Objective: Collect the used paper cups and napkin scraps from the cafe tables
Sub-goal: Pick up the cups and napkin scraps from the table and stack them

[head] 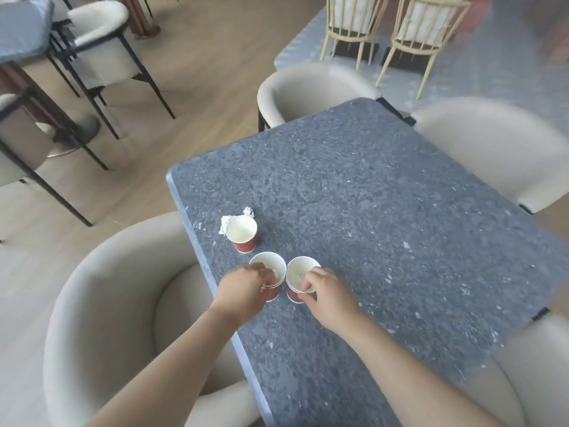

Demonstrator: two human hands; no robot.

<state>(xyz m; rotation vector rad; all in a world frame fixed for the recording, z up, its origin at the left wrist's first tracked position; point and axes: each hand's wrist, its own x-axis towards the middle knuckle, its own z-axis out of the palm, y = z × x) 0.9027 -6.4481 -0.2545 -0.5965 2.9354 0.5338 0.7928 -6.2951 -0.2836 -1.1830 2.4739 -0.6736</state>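
Note:
Three red paper cups with white insides stand near the left edge of the grey speckled table (369, 195). My left hand (243, 291) grips the near rim of the left cup (269, 268), which looks like a nested stack. My right hand (323, 291) pinches the near rim of the right cup (300, 272), which holds something white inside. The third cup (241, 234) stands free just beyond them. A crumpled napkin scrap (224, 224) lies against its far left side, and a smaller white scrap (248, 211) lies behind it.
Beige tub chairs surround the table: one at the near left (101, 303), one at the far end (308, 90), two on the right (492, 149). Another table and dark-legged chairs (98, 50) stand at far left, and wooden spindle chairs (425, 32) at the back.

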